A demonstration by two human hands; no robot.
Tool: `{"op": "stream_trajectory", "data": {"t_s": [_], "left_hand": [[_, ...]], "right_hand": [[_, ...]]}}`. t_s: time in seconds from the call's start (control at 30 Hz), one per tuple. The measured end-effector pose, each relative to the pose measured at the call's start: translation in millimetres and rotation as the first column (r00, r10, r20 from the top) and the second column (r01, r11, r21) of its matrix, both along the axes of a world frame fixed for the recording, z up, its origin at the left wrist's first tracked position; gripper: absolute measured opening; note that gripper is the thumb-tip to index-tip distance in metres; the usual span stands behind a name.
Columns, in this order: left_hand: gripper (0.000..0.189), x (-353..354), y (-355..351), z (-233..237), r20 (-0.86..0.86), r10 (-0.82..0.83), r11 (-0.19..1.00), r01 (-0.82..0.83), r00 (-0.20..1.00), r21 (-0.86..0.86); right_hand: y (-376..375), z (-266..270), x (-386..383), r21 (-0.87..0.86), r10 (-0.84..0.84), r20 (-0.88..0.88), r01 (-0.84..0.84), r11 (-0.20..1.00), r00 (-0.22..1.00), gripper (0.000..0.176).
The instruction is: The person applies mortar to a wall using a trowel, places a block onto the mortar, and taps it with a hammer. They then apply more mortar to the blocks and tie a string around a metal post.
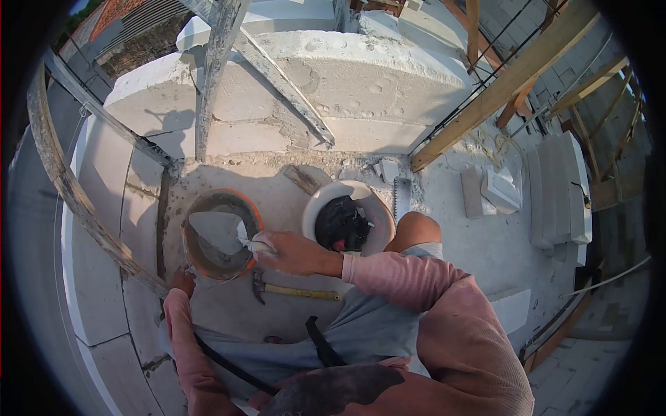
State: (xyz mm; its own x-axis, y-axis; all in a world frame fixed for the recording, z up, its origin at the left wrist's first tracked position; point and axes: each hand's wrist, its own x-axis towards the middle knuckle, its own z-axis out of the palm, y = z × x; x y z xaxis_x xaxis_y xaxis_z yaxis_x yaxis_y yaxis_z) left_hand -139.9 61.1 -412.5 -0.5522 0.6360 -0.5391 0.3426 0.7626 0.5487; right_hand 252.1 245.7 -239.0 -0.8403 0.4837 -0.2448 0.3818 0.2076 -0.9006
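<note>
My right hand (295, 254) is closed around the handle of a trowel (218, 232), whose pale blade lies over the mortar in an orange-rimmed bucket (257, 206). My left hand (182, 281) is low at the bucket's left side, near its rim; its fingers are too small to make out. A hammer (295, 292) with a yellowish handle rests on the floor just below the bucket. Right of the bucket stands a white basin (313, 211) holding a black bag or cloth (341, 223) and a small red item.
A low block wall (333, 90) runs across the front. Wooden props (510, 87) slant up on both sides. A saw blade (402, 197) and block offcuts (386, 170) lie beside the basin. Stacked white blocks (555, 191) stand at the right, with loose pieces (499, 191) nearer.
</note>
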Motion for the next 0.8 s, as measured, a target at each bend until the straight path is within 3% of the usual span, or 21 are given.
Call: {"op": "stream_trajectory", "data": {"t_s": [0.17, 0.27, 0.4, 0.47, 0.57, 0.67, 0.7, 0.8], "left_hand": [[0.041, 16, 9, 26, -0.036, -0.073, 0.994, 0.069, 0.997, -0.089], [0.041, -2, -1, -3, -0.110, -0.149, 0.986, 0.140, 0.983, -0.088], [0.042, 32, 13, 47, -0.168, -0.226, 0.964, 0.195, 0.959, -0.180], [0.041, 35, 12, 42, -0.244, -0.243, 0.965, 0.210, 0.939, -0.154], [0.044, 35, 15, 44, -0.239, -0.260, 0.958, 0.220, 0.936, -0.184], [0.047, 46, 23, 66, -0.200, -0.241, 0.951, 0.190, 0.950, -0.243], [0.048, 50, 24, 73, -0.190, -0.231, 0.949, 0.178, 0.954, -0.260], [0.051, 36, 18, 44, -0.209, -0.245, 0.954, 0.196, 0.947, -0.228]], "right_hand": [[-2, -6, -1, 0.041, 0.016, 0.042, -0.018, 0.999, 0.999, 0.042], [2, -9, -3, 0.057, 0.066, 0.067, -0.070, 0.996, 0.996, 0.043], [3, -16, -6, 0.147, 0.077, 0.051, -0.084, 0.986, 0.996, 0.047], [5, -14, -8, 0.143, 0.078, 0.045, -0.084, 0.986, 0.996, 0.049], [5, -25, -16, 0.094, 0.047, 0.025, -0.049, 0.994, 0.999, 0.042], [8, -20, -26, -0.214, 0.055, 0.157, -0.020, 0.977, 0.986, 0.046], [7, -24, -28, -0.241, 0.056, 0.165, -0.014, 0.970, 0.985, 0.047], [8, -39, -37, -0.305, 0.050, 0.167, 0.004, 0.952, 0.985, 0.051]]}}
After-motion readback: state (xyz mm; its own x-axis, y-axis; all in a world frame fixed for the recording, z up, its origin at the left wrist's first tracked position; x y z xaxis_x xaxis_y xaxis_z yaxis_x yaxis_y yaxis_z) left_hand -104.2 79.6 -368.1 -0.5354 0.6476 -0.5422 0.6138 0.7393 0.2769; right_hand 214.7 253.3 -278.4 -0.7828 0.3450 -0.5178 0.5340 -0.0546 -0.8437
